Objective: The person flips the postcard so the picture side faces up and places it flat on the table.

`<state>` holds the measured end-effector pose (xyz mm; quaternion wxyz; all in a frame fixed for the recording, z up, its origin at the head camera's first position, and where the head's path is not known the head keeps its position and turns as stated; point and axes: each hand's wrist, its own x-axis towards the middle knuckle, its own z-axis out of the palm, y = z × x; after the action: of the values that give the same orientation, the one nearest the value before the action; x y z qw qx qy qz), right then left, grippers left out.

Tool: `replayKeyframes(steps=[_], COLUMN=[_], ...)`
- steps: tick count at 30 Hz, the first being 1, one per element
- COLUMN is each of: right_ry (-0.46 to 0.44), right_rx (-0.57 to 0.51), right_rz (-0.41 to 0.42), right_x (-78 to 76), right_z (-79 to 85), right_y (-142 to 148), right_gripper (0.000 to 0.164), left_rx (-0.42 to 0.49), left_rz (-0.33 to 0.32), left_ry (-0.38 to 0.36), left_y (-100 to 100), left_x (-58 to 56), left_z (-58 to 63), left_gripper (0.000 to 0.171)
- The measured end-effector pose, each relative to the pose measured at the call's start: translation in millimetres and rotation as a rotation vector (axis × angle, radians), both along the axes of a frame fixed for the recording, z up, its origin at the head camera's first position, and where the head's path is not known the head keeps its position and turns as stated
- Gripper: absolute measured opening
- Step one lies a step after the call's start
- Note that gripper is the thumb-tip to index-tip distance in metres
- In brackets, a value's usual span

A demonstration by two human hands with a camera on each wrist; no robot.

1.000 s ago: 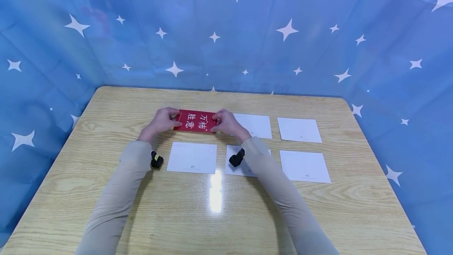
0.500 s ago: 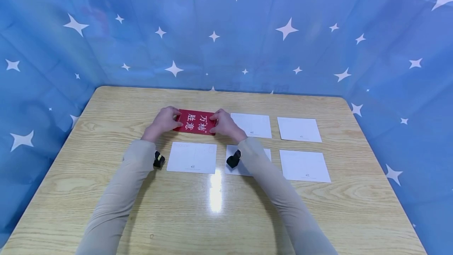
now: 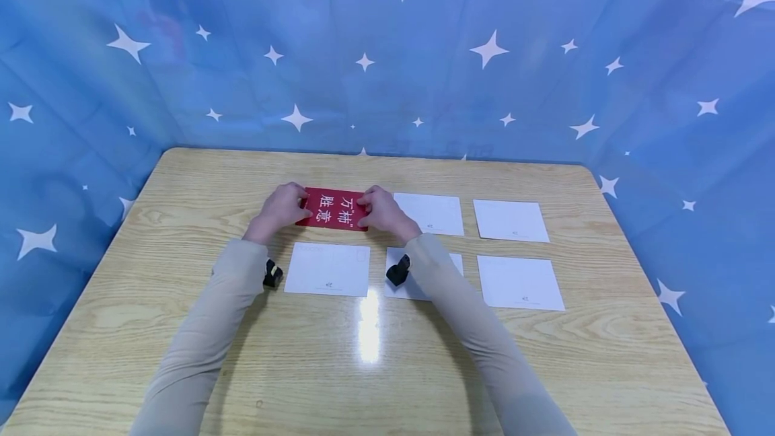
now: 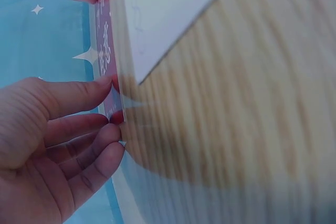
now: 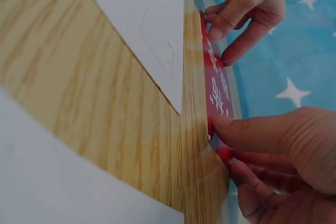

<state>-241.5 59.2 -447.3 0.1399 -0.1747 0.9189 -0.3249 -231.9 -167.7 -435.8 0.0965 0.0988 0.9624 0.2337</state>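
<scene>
A red card (image 3: 331, 208) with white Chinese characters lies at the back left of the table, its characters turned sideways. My left hand (image 3: 281, 207) holds its left short end between thumb and fingers. At the opposite end, my right hand (image 3: 386, 210) grips the card the same way, thumb toward me and fingers at the far side. Both wrist views show the thumb (image 5: 252, 132) on the card's near edge. Just in front of the red card is a white postcard (image 3: 327, 269). My right forearm partly covers another white postcard (image 3: 393, 286).
More white postcards lie to the right: one back-row postcard (image 3: 431, 212) beside my right hand, a second farther right (image 3: 511, 221), and a front-row one (image 3: 521, 282). Behind the wooden table (image 3: 339, 382) hangs a blue star-patterned cloth (image 3: 375, 99).
My right hand has shifted slightly left along with the red card's right end. My left hand has moved very little and still holds the card. The white postcards stay put.
</scene>
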Motion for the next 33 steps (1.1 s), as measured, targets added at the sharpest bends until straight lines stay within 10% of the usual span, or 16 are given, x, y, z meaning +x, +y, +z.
replayKeyframes(steps=[21, 33], right_ry=[0.005, -0.011], right_rx=[0.029, -0.100], right_rz=[0.056, -0.031], right_x=[-1.8, -12.4], right_z=[2.1, 13.1], right_y=[5.5, 33.2], right_gripper=[0.046, 0.048], left_rx=[-0.039, 0.132], left_rz=[-0.011, 0.024], left_ry=[0.006, 0.024], left_y=[0.8, 6.3], left_x=[0.6, -7.7], left_z=[0.6, 5.5], left_gripper=[0.048, 0.048])
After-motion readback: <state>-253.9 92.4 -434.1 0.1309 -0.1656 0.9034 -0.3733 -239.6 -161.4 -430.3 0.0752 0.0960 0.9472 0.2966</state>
